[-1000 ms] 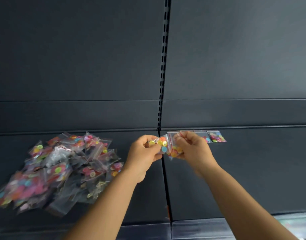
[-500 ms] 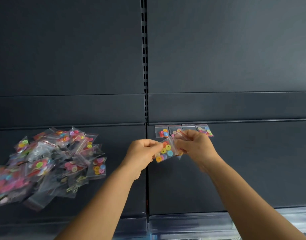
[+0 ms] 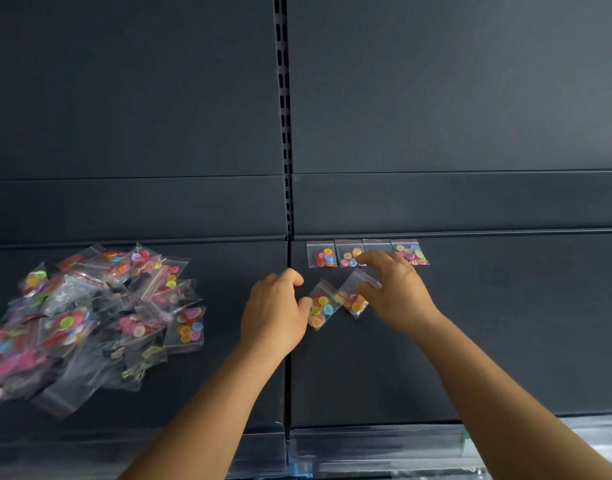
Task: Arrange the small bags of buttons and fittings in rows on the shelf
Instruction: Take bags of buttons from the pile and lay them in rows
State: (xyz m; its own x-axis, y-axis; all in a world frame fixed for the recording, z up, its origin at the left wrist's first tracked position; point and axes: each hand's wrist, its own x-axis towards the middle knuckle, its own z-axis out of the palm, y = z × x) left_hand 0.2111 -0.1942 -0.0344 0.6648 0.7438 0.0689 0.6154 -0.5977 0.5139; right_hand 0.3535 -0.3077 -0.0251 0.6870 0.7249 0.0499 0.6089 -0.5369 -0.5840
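Two small clear bags of coloured buttons lie tilted on the dark shelf point(image 3: 512, 327), just right of its centre seam. My left hand point(image 3: 275, 311) pinches the left edge of the left bag point(image 3: 321, 309) with thumb and curled fingers. The right bag point(image 3: 353, 301) is pinched at its upper corner by my right hand point(image 3: 396, 294). Behind them, a row of button bags point(image 3: 321, 255) lines the back edge of the shelf; my right fingers partly hide the third one.
A big loose pile of button and fitting bags point(image 3: 90, 320) covers the left shelf section. A slotted upright point(image 3: 284, 98) divides the dark back panels. A clear plastic strip point(image 3: 366, 445) runs along the shelf's front edge.
Both hands have come down from mid-air to the shelf surface with the two bags, which have separated and now lie side by side in front of the back row.
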